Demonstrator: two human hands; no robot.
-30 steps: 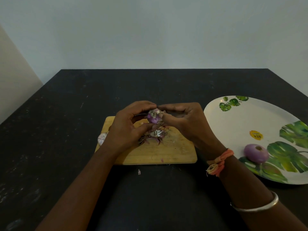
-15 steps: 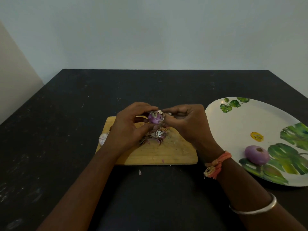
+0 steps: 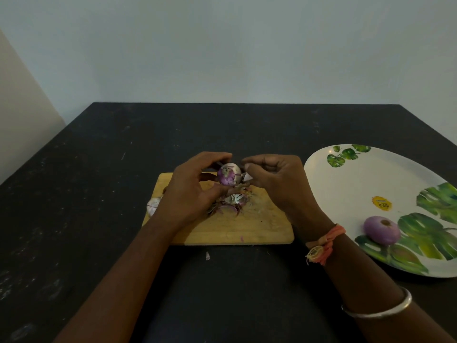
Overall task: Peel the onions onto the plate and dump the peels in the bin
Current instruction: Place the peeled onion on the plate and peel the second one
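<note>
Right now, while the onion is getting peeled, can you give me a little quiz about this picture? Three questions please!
1. True or false: three peeled onions lie on the plate.
2. Where is the pile of peels? A: on the plate. B: on the wooden board. C: in a bin.
3. Fill in: the ____ hand grips the onion being peeled.

Key
1. False: only one peeled onion lies there.
2. B.
3. Left: the left hand grips it while the right hand pinches a flap of skin.
</note>
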